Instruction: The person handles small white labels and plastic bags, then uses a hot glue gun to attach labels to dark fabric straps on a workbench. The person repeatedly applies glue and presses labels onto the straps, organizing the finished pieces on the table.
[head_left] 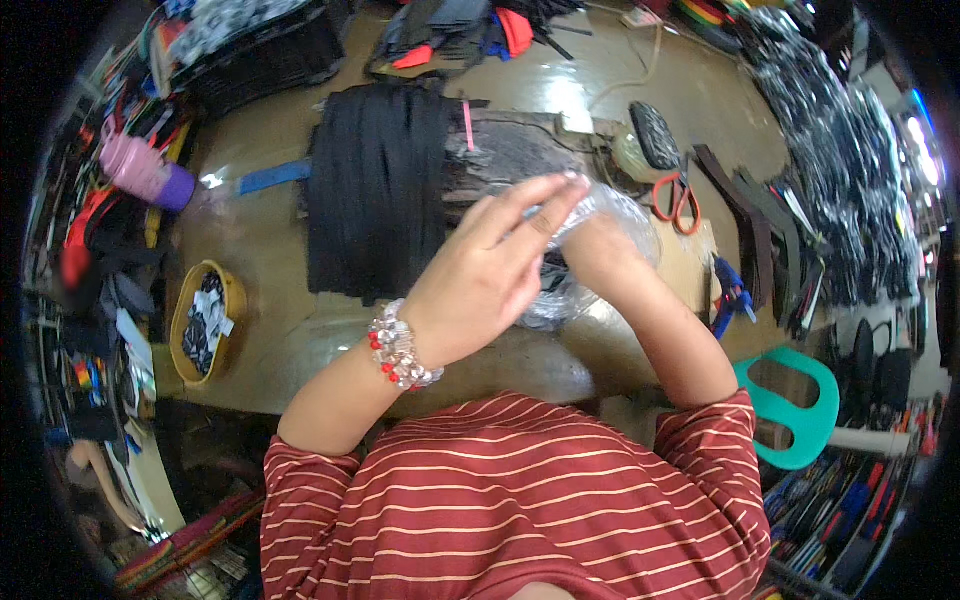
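Observation:
A clear, crinkled plastic bag [630, 215] lies in front of me, with something dark inside it. My left hand [490, 260], a beaded bracelet at its wrist, reaches across the bag's near left side. Its fingers are stretched out and their tips touch the plastic. My right hand [600, 250] is pushed in at the bag, smeared by motion. Its fingers are hidden by the plastic and my left hand. Just left of my hands lies a thick bundle of black straps [375, 190], flat on the brown table [270, 355].
Right of the bag are orange-handled scissors [680, 200], a black plastic-wrapped packet [653, 135], a blue tool [732, 295] and dark straps [745, 220]. A yellow basket [240, 310] and a pink-purple bottle [150, 170] stand left. Plastic-wrapped goods [830, 140] pile up far right.

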